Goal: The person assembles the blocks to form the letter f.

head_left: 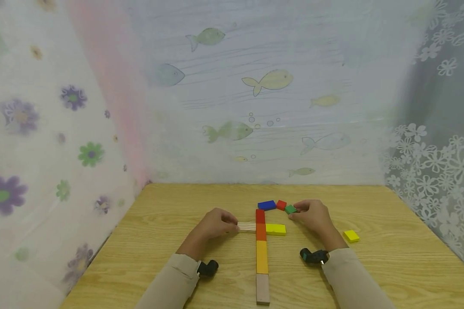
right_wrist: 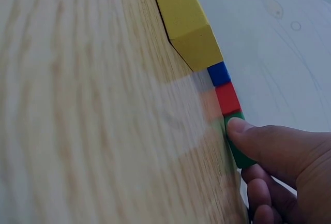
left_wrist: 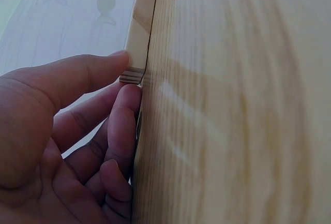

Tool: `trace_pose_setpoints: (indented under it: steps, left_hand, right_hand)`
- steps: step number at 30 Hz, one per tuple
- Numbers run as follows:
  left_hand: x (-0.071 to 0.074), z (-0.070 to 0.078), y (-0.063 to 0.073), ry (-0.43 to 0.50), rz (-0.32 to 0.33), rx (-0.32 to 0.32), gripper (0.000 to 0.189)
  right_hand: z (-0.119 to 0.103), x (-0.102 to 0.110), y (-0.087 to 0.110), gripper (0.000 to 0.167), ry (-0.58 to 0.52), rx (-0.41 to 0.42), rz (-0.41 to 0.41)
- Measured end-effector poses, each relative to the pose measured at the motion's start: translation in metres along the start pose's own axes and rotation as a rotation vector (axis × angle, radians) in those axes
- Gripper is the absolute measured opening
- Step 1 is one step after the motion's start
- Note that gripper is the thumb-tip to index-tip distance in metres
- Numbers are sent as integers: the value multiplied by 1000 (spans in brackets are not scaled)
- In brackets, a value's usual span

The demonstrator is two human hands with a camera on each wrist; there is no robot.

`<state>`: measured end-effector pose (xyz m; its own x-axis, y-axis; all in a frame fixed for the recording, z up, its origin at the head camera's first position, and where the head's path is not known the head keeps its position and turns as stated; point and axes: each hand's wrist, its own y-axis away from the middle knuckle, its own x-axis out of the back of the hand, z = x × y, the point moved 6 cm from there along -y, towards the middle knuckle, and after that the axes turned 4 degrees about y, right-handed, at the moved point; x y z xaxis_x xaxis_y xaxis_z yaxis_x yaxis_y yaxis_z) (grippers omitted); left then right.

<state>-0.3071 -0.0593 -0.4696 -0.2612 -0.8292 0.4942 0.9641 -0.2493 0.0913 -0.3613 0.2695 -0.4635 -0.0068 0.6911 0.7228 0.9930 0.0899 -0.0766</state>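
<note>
My left hand (head_left: pixel 216 224) pinches the outer end of a plain wooden block (left_wrist: pixel 138 38) between thumb and fingers. The block lies flat, its far end against an orange block (head_left: pixel 261 232). My right hand (head_left: pixel 313 216) grips a small green block (right_wrist: pixel 238 146) on the table, its thumb on the face. A small red block (head_left: pixel 281 204) touches the green one, and a blue block (head_left: pixel 267 205) follows to its left. Opposite the plain block, a yellow block (head_left: pixel 276 229) extends right from the orange one. In the left wrist view, the plain block's striped end shows by the fingertips.
A red block (head_left: pixel 260 216) tops the central column. Below the orange block lie an amber block (head_left: pixel 262 256) and a greyish wooden block (head_left: pixel 262 288). Another yellow block (head_left: pixel 351 236) lies apart at right on the wood-grain table (head_left: pixel 158 199). Patterned sheets surround the table.
</note>
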Motion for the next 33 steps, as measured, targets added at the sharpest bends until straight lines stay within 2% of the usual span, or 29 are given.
trace_pose_setpoints:
  steps: [7,18,29,33]
  left_hand:
    - [1,0,1,3,3,-4,25]
    - [4,2,4,-34,14,-12,24]
    - [1,2,2,-20,5,-18,25]
    - [0,3,3,-18,10,-13,25]
  right_hand:
    - [-2,-1,1,46,-3,28,-10]
    - [-6,-1,1,47,-7,20,-14]
    - [-4,3,4,58,-74,1,-107]
    - [-8,7,4,58,-51,-10,-111]
